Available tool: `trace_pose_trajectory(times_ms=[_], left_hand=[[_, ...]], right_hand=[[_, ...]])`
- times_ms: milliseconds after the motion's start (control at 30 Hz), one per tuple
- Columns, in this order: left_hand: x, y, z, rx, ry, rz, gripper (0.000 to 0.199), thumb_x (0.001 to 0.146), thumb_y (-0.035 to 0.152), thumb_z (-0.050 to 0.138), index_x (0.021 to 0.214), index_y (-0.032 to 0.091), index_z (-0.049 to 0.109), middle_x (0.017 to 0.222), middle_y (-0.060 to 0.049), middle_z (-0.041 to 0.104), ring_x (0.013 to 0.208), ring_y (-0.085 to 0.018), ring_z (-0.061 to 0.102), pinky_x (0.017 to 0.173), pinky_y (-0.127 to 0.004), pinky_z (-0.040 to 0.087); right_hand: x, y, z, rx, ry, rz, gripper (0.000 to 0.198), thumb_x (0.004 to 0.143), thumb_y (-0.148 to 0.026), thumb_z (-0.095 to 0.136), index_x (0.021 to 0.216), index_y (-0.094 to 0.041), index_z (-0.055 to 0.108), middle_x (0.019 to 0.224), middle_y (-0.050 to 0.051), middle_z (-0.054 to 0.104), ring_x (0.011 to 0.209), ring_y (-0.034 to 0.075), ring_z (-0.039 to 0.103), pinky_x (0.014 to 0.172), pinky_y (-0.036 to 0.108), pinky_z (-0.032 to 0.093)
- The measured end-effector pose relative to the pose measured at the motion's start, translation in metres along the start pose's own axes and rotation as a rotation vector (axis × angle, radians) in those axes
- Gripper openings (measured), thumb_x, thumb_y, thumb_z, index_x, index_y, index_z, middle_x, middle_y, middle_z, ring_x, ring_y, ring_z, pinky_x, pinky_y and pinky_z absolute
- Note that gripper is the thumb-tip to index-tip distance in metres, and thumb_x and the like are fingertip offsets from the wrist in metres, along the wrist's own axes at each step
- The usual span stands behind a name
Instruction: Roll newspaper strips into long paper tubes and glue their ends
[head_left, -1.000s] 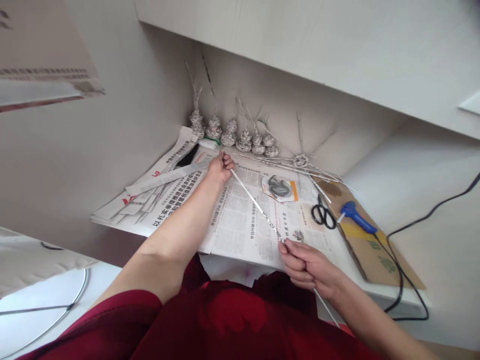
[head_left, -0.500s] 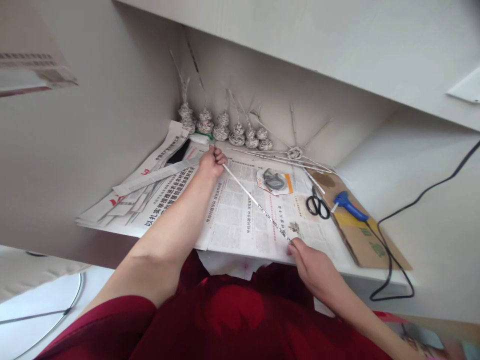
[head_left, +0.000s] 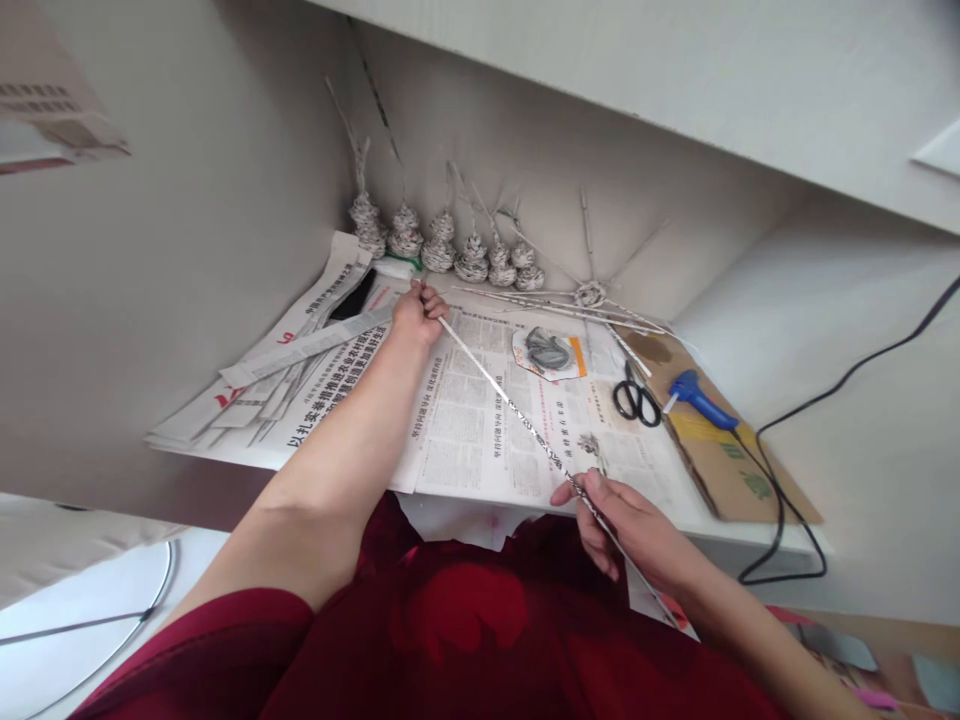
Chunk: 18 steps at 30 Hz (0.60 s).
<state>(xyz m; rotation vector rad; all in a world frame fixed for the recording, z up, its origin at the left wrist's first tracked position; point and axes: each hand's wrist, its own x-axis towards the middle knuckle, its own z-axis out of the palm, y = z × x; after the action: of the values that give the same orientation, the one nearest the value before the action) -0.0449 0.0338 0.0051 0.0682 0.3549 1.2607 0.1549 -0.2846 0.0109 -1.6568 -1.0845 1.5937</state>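
A long thin rolled newspaper stick [head_left: 491,384] slants across my lap side of the table, pale at its far end and printed further down. My left hand [head_left: 420,312] is closed round its upper end, above the newspaper sheets [head_left: 465,440]. Near the front edge, my right hand [head_left: 616,512] has the lower part between thumb and fingers, the other fingers loosely curled. The stick's tail runs on past that hand toward my lap. Beyond my left hand stand several woven paper gourds [head_left: 439,250] with stems sticking up. A ring-shaped woven start with spokes [head_left: 589,294] rests at the back.
Black-handled scissors [head_left: 636,402] and a blue glue gun [head_left: 701,400] lie right, the gun on cardboard [head_left: 724,480] with its black cord [head_left: 780,510] hanging over the edge. Paper strips [head_left: 277,385] are piled left, beside a dark flat object [head_left: 352,300]. A small packet [head_left: 549,352] lies centrally.
My right hand's fingers have loosened and spread a little, and the stick's lower end now shows passing beyond it. My left hand keeps its hold, almost unmoved.
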Motion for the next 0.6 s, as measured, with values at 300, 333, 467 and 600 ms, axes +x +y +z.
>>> trace_pose_trajectory(times_ms=[300, 333, 467, 600], left_hand=[[0.0, -0.005, 0.001, 0.042, 0.083, 0.029, 0.031, 0.095, 0.027, 0.035, 0.066, 0.017, 0.039, 0.044, 0.007, 0.03, 0.03, -0.003, 0.022, 0.029, -0.014, 0.014], [-0.001, -0.006, 0.001, 0.046, 0.092, 0.038, 0.031, 0.095, 0.027, 0.035, 0.066, 0.017, 0.039, 0.044, 0.007, 0.03, 0.03, -0.003, 0.022, 0.03, -0.014, 0.013], [-0.001, -0.007, 0.002, 0.067, 0.126, 0.058, 0.031, 0.095, 0.026, 0.036, 0.065, 0.018, 0.038, 0.045, 0.007, 0.028, 0.03, -0.003, 0.021, 0.03, -0.015, 0.012], [-0.001, -0.008, 0.003, 0.088, 0.173, 0.066, 0.031, 0.095, 0.027, 0.037, 0.065, 0.017, 0.038, 0.046, 0.007, 0.029, 0.03, -0.003, 0.02, 0.031, -0.015, 0.012]], right_hand=[[0.017, -0.007, 0.006, -0.955, 0.348, -0.323, 0.032, 0.093, -0.045, 0.036, 0.076, -0.021, 0.048, 0.059, -0.002, 0.049, 0.057, 0.015, 0.05, 0.057, 0.028, 0.034], [0.018, -0.006, 0.007, -1.066, 0.395, -0.357, 0.031, 0.093, -0.043, 0.035, 0.074, -0.021, 0.046, 0.06, -0.001, 0.051, 0.058, 0.015, 0.051, 0.057, 0.028, 0.033], [0.023, -0.004, 0.006, -1.309, 0.485, -0.347, 0.029, 0.095, -0.036, 0.03, 0.08, -0.02, 0.049, 0.068, 0.002, 0.06, 0.061, 0.018, 0.058, 0.058, 0.029, 0.032], [0.024, -0.004, 0.005, -1.382, 0.52, -0.334, 0.028, 0.096, -0.034, 0.029, 0.087, -0.02, 0.051, 0.075, 0.004, 0.065, 0.067, 0.02, 0.062, 0.059, 0.029, 0.034]])
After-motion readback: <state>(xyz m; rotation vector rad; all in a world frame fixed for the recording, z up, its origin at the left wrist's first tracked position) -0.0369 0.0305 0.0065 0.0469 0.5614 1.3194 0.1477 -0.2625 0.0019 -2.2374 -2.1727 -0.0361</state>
